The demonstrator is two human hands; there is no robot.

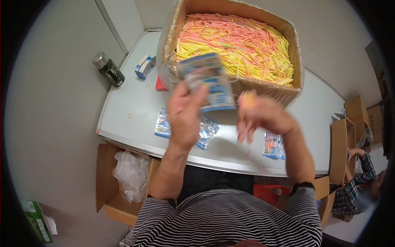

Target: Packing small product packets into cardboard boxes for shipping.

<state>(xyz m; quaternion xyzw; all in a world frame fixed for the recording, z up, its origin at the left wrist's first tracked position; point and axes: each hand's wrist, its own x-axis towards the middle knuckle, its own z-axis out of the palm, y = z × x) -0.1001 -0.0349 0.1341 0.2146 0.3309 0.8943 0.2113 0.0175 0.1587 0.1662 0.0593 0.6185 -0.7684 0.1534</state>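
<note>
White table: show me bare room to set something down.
Bare patches on the white table: at right, between the stick-filled carton, right packet and table's right edge; at left, between the nearer rubber band and left packet. Crowded: the middle, around the left hand and right hand, and the back left, with flask and small box.

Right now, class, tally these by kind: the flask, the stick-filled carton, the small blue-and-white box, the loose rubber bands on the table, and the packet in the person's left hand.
Flask: 1
Stick-filled carton: 1
Small blue-and-white box: 1
Loose rubber bands: 2
Packet in left hand: 1
Total: 6
</note>
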